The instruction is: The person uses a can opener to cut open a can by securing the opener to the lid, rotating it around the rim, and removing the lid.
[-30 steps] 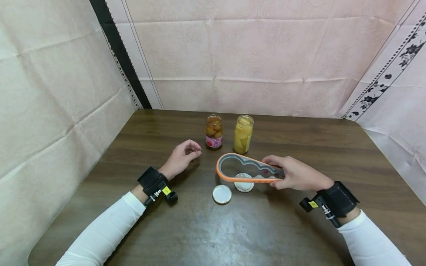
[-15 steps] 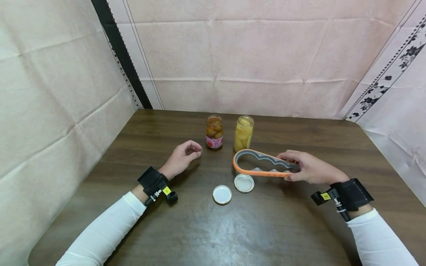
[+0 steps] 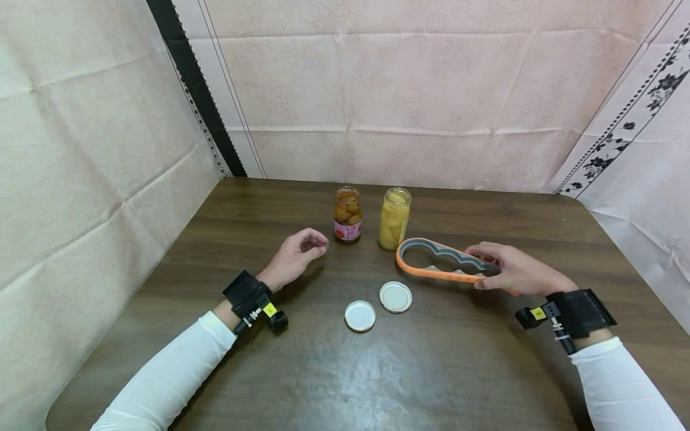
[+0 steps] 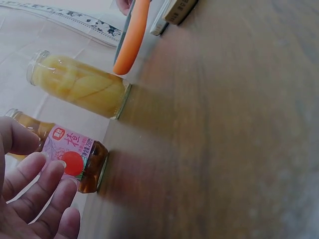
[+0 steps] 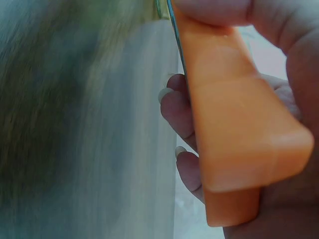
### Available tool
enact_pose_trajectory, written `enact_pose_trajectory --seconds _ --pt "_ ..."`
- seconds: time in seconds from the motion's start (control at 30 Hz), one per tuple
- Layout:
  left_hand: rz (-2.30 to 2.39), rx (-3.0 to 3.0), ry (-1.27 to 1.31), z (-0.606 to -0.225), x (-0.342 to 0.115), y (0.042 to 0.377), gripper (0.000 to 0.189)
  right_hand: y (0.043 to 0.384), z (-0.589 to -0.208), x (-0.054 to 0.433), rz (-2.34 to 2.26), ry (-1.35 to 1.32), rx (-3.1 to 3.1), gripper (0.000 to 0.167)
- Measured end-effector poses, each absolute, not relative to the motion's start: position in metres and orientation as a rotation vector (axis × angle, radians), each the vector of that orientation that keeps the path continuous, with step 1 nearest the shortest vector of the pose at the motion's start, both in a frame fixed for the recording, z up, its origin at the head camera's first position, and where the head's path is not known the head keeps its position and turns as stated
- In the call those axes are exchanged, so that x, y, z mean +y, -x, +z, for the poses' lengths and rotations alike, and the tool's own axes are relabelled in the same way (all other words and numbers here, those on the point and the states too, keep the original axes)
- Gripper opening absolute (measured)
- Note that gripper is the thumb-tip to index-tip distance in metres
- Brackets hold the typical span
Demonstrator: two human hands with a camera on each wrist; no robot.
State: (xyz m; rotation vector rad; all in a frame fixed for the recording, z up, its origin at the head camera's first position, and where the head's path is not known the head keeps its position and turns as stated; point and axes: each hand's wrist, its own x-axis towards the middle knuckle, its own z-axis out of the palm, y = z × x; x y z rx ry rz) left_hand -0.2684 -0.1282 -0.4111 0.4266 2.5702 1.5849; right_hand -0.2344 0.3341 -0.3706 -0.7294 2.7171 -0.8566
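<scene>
My right hand (image 3: 520,269) grips the handle end of an orange and grey jar opener (image 3: 439,275), its wavy inner edges facing each other. In the right wrist view, thumb and fingers wrap the opener's orange handle (image 5: 234,119). The rounded end points left, near the foot of an open jar of yellow fruit (image 3: 395,221). Left of that jar stands a smaller lidless jar of brown fruit (image 3: 347,216) with a pink label. Beside it, my left hand (image 3: 293,254) holds nothing, fingers loosely bent. In the left wrist view these fingers overlap the pink-labelled jar (image 4: 72,152).
Two white lids lie on the brown table (image 3: 302,371) in front of the jars: one lid (image 3: 395,297) farther back, the other lid (image 3: 359,315) nearer and to its left. Pale patterned cloth (image 3: 420,102) hangs behind the table and along both sides.
My right hand has carried the jar opener to the right, away from above the lids, and lower toward the table. The left hand, jars and lids stay where they were.
</scene>
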Motion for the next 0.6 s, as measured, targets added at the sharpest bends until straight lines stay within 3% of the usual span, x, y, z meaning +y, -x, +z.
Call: enact_pose_trajectory --seconds 0.6 --pt "1.577 2.56 -0.409 -0.411 -0.128 0.269 0.017 0.241 -0.381 0.347 -0.704 0.635 2.784 0.065"
